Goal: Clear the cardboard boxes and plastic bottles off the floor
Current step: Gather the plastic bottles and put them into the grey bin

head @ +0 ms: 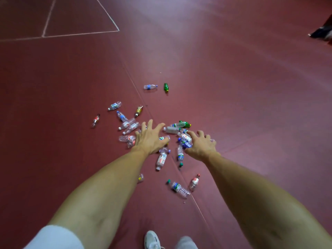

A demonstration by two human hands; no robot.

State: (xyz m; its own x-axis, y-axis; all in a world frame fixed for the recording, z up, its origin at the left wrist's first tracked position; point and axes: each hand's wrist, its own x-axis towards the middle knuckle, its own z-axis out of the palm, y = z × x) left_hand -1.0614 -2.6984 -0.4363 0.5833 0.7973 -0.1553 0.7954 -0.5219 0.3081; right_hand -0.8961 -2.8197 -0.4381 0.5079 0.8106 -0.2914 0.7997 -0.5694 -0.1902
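Several empty plastic bottles lie scattered on the dark red floor. Both my arms reach out over the pile. My left hand hovers with fingers spread above clear bottles with red labels. My right hand is spread too, its fingers slightly bent, over a bottle with a blue label. Whether either hand touches a bottle cannot be told. A white-labelled bottle lies between my wrists. A green bottle and a clear one lie farther off. No cardboard box is in view.
White court lines cross the floor at the upper left. A seam in the flooring runs diagonally through the pile. A dark object sits at the far right edge. My white shoes stand at the bottom.
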